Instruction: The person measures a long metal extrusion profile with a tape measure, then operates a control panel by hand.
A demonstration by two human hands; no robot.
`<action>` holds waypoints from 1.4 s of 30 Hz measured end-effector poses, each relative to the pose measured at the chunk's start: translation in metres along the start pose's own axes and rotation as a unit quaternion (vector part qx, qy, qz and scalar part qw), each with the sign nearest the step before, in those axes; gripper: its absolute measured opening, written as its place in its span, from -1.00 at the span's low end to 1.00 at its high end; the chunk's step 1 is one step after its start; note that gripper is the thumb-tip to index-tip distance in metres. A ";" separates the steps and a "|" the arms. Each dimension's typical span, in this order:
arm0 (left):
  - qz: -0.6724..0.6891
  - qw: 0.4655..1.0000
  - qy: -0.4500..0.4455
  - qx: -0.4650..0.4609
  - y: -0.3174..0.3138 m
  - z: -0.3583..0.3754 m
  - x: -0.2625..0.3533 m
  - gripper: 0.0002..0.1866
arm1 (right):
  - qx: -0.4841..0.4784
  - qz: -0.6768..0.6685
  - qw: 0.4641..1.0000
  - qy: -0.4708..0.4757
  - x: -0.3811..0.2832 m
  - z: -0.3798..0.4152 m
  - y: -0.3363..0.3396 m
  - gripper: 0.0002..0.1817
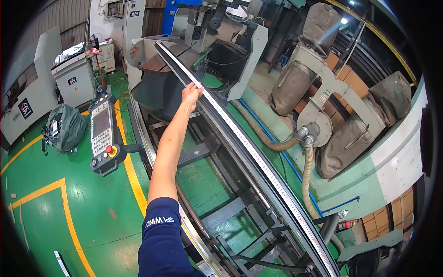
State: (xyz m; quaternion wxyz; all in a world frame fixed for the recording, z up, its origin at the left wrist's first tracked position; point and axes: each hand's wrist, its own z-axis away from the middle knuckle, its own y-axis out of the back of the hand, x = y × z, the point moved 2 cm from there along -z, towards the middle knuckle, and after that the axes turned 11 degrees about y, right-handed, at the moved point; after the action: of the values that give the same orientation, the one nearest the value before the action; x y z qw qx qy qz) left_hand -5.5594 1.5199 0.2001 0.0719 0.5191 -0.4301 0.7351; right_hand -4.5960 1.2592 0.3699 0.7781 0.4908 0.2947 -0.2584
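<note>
A long dark metal profile (240, 154) runs diagonally from the machine at the top centre to the bottom right. Along its upper face lies a white measuring tape (258, 160) with printed marks. My left hand (191, 93) reaches out at the end of a bare forearm with a dark blue sleeve. Its fingers are closed on the tape at the profile's edge, near the far end. My right hand is outside the picture.
A control pendant (104, 134) with a red button stands left of the machine frame (194, 156). A grey bag (66, 127) sits on the green floor. Dust collector bags (294, 83), a hose (307, 184) and a blue pipe (297, 173) are at the right.
</note>
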 end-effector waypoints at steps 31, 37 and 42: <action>-0.088 0.976 -0.138 0.145 -0.010 0.032 -0.011 -0.28 | 0.020 -0.020 0.999 0.022 0.001 0.003 0.005 -0.69; -0.386 0.830 -0.401 -0.011 -0.081 0.179 -0.011 -0.59 | 0.047 -0.011 0.997 0.066 0.005 0.000 0.008 -0.80; -0.398 0.690 -0.465 -0.386 -0.170 0.350 -0.072 -0.53 | 0.086 0.023 0.992 0.089 0.003 0.000 0.006 -0.79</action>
State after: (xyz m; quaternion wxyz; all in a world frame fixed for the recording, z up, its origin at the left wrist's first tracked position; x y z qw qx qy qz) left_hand -5.1878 1.4023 0.2668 0.3426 0.8436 -0.4074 0.0706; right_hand -4.5902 1.2611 0.3714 0.7098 0.5835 0.3276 -0.2200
